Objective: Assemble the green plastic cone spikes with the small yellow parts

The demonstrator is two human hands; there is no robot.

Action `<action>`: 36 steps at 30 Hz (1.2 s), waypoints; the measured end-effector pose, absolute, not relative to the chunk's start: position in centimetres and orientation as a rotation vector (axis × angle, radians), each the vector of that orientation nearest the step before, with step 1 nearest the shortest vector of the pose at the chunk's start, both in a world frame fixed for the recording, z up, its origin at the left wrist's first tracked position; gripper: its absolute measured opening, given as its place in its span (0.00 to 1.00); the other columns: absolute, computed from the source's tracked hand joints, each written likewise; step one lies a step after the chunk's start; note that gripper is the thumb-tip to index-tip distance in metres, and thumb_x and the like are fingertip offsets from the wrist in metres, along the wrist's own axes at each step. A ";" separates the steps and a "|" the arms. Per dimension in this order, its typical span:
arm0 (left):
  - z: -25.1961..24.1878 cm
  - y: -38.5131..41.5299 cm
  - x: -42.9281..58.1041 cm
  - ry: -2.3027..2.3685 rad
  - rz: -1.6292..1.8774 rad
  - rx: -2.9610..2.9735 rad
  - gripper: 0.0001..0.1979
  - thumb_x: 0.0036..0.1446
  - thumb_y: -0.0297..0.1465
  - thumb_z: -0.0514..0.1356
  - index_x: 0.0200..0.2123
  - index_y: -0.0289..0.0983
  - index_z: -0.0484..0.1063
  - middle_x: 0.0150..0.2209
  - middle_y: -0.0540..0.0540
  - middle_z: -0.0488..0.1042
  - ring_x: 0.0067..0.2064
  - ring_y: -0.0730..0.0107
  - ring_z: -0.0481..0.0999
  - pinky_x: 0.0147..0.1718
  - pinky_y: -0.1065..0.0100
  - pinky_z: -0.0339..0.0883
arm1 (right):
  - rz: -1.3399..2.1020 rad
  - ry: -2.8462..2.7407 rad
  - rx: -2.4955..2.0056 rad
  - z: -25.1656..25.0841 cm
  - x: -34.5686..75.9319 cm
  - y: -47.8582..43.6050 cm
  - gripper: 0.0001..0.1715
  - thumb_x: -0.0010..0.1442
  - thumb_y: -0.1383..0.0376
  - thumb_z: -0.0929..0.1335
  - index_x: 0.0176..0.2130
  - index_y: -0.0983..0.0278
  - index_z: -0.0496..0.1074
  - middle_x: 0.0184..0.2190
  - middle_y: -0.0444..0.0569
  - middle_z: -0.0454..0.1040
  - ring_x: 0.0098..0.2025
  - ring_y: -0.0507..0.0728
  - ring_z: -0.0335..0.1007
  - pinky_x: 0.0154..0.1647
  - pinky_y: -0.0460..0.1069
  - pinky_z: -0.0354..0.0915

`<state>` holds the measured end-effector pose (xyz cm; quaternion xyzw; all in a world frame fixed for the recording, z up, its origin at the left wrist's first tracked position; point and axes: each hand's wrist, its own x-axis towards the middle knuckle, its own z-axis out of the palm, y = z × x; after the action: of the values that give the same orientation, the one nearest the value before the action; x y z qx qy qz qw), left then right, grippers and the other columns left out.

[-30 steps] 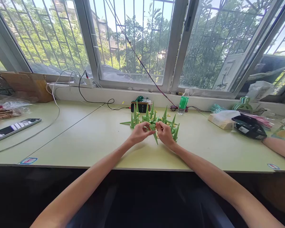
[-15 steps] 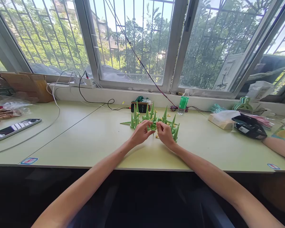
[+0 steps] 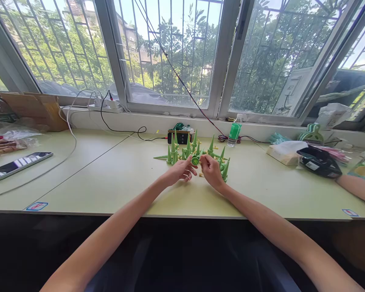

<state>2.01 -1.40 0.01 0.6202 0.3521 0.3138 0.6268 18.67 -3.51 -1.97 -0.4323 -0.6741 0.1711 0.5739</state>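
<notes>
A round green plastic piece, hollow end toward me, is between my hands above the table. My left hand has its fingers spread apart below and to the left of it, the thumb up by its rim. My right hand is closed in a pinch at the piece's right edge; the fingertips are partly hidden. Behind my hands stand several green pointed cones, with small yellow parts among them. One green cone lies on its side at the left.
Behind the cones a phone with a lit screen leans upright. A green-labelled bottle stands near the window wall. To the left lie another phone and a cable. At right are a tissue box, a black item and another person's arm.
My left hand's fingers have opened and dropped lower beneath the green piece. The piece has shifted slightly up and turned. My right hand stays nearly where it was, still pinched.
</notes>
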 end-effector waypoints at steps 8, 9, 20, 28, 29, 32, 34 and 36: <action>0.2 -1.4 1.8 0.726 0.696 1.350 0.26 0.54 0.52 0.60 0.37 0.32 0.71 0.34 0.42 0.74 0.23 0.77 0.68 0.19 0.73 0.58 | 0.514 -1.603 -0.956 -1.9 18.6 -3.6 0.21 0.66 0.51 0.58 0.29 0.62 0.62 0.20 0.40 0.60 0.18 0.49 0.55 0.21 0.45 0.53; 0.2 -1.4 1.8 0.719 0.709 1.367 0.26 0.54 0.52 0.60 0.37 0.32 0.71 0.34 0.42 0.74 0.23 0.78 0.68 0.19 0.73 0.58 | 0.514 -1.606 -0.952 -2.0 18.6 -3.5 0.20 0.66 0.51 0.58 0.30 0.62 0.63 0.20 0.40 0.60 0.18 0.49 0.55 0.21 0.45 0.53; 0.2 -2.1 2.0 0.746 0.813 1.679 0.22 0.51 0.49 0.63 0.35 0.35 0.66 0.27 0.49 0.67 0.22 0.78 0.67 0.17 0.74 0.58 | 0.376 -1.636 -1.040 -2.0 18.8 -3.2 0.23 0.67 0.52 0.58 0.27 0.62 0.62 0.18 0.40 0.59 0.20 0.50 0.53 0.24 0.46 0.52; -0.8 -1.7 2.3 0.855 1.037 2.086 0.21 0.51 0.43 0.64 0.43 0.36 0.70 0.41 0.45 0.70 0.23 0.81 0.66 0.21 0.73 0.62 | 0.386 -1.621 -1.068 -2.3 18.9 -2.7 0.25 0.66 0.51 0.58 0.25 0.62 0.63 0.18 0.41 0.60 0.21 0.50 0.53 0.23 0.46 0.51; -0.9 -1.6 2.3 0.850 1.073 2.159 0.19 0.53 0.42 0.63 0.42 0.36 0.71 0.41 0.45 0.70 0.23 0.81 0.66 0.23 0.72 0.63 | 0.388 -1.616 -1.072 -2.3 18.9 -2.7 0.25 0.66 0.50 0.58 0.25 0.63 0.63 0.18 0.41 0.59 0.21 0.50 0.52 0.23 0.46 0.50; -1.1 -1.4 2.2 0.832 1.144 2.333 0.14 0.56 0.39 0.62 0.42 0.37 0.72 0.40 0.46 0.69 0.24 0.81 0.65 0.26 0.72 0.64 | 0.401 -1.604 -1.085 -2.3 18.9 -2.7 0.25 0.65 0.50 0.58 0.25 0.63 0.63 0.17 0.41 0.57 0.21 0.50 0.51 0.23 0.46 0.50; -1.1 -1.3 2.2 0.829 1.176 2.396 0.13 0.56 0.38 0.61 0.42 0.37 0.72 0.39 0.46 0.69 0.24 0.81 0.64 0.27 0.72 0.64 | 0.406 -1.595 -1.083 -2.2 18.9 -2.7 0.25 0.65 0.49 0.59 0.24 0.63 0.62 0.17 0.41 0.58 0.21 0.50 0.52 0.22 0.46 0.50; -1.1 -1.2 2.2 0.844 1.198 2.424 0.13 0.57 0.38 0.61 0.42 0.37 0.72 0.40 0.45 0.69 0.24 0.81 0.63 0.28 0.72 0.64 | 0.409 -1.582 -1.080 -2.2 18.8 -2.8 0.25 0.65 0.49 0.59 0.25 0.62 0.61 0.17 0.41 0.59 0.21 0.50 0.52 0.22 0.46 0.50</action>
<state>2.24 -1.21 -1.14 0.8455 0.2945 0.4179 0.1538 18.84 -2.79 -2.24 -0.4577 -0.6704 0.1732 0.5577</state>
